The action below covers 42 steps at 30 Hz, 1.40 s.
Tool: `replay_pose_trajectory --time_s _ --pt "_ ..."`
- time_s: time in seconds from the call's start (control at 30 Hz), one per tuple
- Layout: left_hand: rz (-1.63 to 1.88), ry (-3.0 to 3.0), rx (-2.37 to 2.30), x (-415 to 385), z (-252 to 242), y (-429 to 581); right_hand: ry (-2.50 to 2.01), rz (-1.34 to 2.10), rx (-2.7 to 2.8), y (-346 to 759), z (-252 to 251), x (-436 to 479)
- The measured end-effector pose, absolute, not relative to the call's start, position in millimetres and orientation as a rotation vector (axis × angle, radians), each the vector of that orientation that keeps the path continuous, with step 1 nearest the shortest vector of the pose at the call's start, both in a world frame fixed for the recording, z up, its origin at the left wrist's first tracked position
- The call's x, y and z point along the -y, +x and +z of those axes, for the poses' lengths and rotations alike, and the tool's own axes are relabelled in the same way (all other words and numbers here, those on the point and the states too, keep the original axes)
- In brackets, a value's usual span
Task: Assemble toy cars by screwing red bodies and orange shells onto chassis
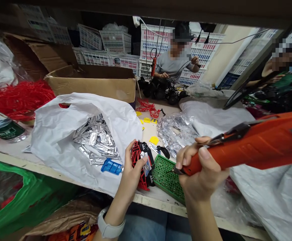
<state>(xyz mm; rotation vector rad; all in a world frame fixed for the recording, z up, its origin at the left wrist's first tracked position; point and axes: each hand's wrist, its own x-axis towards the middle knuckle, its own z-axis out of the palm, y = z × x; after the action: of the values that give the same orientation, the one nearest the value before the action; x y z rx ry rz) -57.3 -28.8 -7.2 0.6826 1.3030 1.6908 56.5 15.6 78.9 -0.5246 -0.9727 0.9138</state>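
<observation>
My left hand [132,170] is closed round a red and black toy car body [142,160] with a silver part on its top, held at the table's front edge. My right hand [199,169] grips an orange electric screwdriver [248,145]; its tip points down and left over a green tray of screws [166,177]. The tip sits just right of the toy, not touching it. A white watch is on my left wrist.
A white plastic bag [60,134] holds several silver parts, with a blue part [112,166] at its mouth. Another bag of silver parts [177,130], yellow pieces, red frames [148,107], a cardboard box [93,82]. Two other people work at the far side.
</observation>
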Motion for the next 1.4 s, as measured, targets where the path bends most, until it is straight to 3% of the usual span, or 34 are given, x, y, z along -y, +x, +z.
replay_pose_trajectory --time_s 0.27,0.73,1.13,1.4 --pt "1.666 0.706 -1.299 30 -3 -58 -0.609 0.91 0.986 72 45 -21" --pt "1.69 0.686 -1.302 30 -7 -57 -0.613 1.006 1.011 68 35 -19" --pt "1.704 0.791 -1.284 29 -10 -59 -0.462 0.817 0.807 42 99 -11" --pt "1.709 0.805 -1.274 29 -8 -59 -0.436 0.914 0.707 13 97 -22"
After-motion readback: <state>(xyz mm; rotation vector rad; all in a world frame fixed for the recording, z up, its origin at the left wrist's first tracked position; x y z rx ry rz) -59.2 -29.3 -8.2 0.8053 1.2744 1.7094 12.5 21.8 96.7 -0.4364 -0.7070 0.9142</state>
